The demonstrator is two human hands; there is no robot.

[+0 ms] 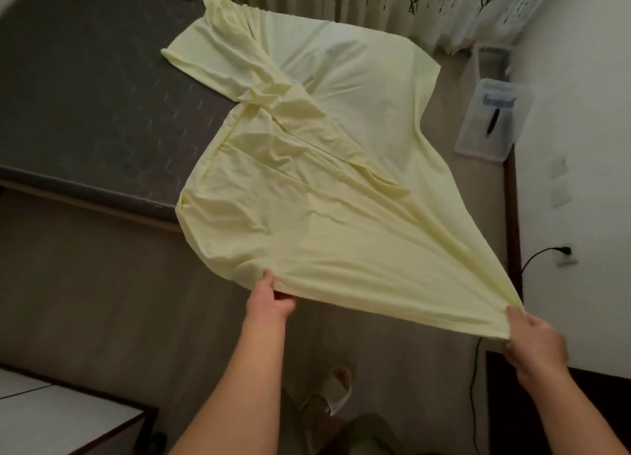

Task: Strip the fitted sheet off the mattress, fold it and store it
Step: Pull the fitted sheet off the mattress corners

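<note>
Yellow fitted sheet (307, 188) half off the mattress (102, 96): your left hand (273, 301) and right hand (532, 342) pinch its near edge, long axis running away from you.

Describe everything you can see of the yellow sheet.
The sheet is pale yellow, thin, soft-looking cloth, creased all over. Its far part lies spread on the right side of the grey mattress, with a layer folded over diagonally and a gathered hem at the far end. Its near part is held up, stretched above the floor. The left hand pinches the near edge, thumb on top; the right hand grips a bunched corner, from which folds fan out.
</note>
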